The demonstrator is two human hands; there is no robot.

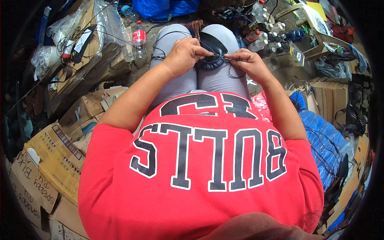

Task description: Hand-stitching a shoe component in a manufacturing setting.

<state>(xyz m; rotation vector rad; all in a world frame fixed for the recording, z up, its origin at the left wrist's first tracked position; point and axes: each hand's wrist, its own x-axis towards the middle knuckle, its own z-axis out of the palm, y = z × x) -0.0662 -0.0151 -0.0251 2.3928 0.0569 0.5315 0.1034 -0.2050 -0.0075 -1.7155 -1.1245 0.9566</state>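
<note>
A black shoe with a gathered, stitched-looking toe rests between my knees, on my grey trousers. My left hand reaches over it from the left, thumb and finger pinched at the upper near the toe. Black thread loops across my left knee beside that hand. From the other side, my right hand pinches dark thread close to the shoe's edge, and a loose length hangs below its fingers. The fingertips of both hands are a short gap apart. Any needle is too small to make out.
A clear bottle with a red label stands left of my knee. Several bottles cluster at the right. Cardboard boxes lie at the left, a blue plastic bag at the right, and blue sheeting ahead.
</note>
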